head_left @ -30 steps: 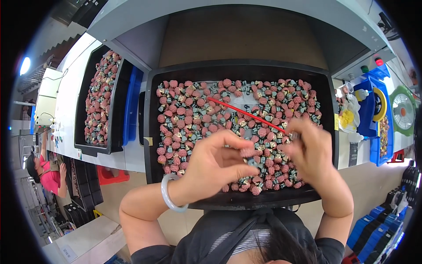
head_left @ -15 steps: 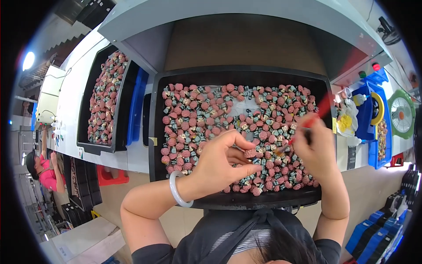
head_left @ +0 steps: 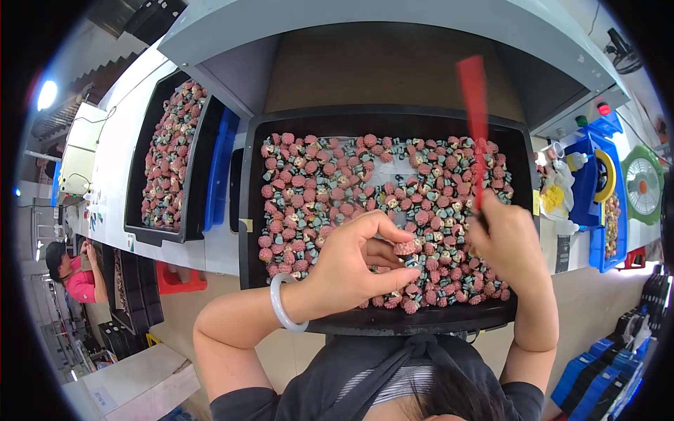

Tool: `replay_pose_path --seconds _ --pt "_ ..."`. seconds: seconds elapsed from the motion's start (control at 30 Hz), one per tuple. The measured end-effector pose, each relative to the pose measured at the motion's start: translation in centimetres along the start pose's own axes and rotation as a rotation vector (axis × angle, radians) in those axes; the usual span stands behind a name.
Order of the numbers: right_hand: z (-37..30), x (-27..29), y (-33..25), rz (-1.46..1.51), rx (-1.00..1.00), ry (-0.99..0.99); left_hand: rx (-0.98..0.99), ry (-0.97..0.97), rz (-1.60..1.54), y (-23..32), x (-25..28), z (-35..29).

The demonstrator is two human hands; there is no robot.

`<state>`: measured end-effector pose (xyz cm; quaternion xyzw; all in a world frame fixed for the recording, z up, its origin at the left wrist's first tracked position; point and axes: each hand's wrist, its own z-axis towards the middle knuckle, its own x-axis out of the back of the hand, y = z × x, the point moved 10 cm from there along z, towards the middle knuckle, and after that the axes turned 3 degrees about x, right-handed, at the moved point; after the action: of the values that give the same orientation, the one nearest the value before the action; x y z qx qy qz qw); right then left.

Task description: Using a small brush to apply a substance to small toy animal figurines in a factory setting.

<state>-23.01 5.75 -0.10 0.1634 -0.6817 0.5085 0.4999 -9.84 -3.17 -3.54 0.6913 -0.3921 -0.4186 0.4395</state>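
Observation:
My left hand (head_left: 347, 261), with a pale bangle on its wrist, pinches a small figurine (head_left: 405, 250) between thumb and fingers. The figurine has a bumpy pink top and a darker, pale-marked lower part. To its right, my right hand (head_left: 511, 237) grips a brush with a flat red handle (head_left: 476, 105). That handle points away from me and is blurred by motion; the brush's working end is hidden. Both hands are over a large black tray (head_left: 386, 321) holding many similar pink, grey-green and cream figurines (head_left: 295, 181).
A second black tray (head_left: 184, 235) of figurines stands at the left, beside a blue bin (head_left: 222, 168). A grey hood (head_left: 393, 19) overhangs the far side. At right are blue crates (head_left: 584, 193), a yellow ring (head_left: 605, 175) and a green fan (head_left: 642, 184). Another person (head_left: 78, 274) sits far left.
My right hand has turned the brush, swinging its red handle from the upper right to point away from me. My left hand keeps its figurine, now tipped more upright.

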Motion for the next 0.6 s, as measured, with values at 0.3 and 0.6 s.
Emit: replay_pose_path --seconds 0.3,0.6 --pt "-2.8 -0.9 -7.7 0.041 0.505 0.032 -0.072 -0.089 -0.031 0.9 -0.9 -0.1" --pt "-3.0 -1.3 -8.3 -0.019 0.58 0.09 -0.075 -0.118 -0.083 0.9 -0.8 -0.4"
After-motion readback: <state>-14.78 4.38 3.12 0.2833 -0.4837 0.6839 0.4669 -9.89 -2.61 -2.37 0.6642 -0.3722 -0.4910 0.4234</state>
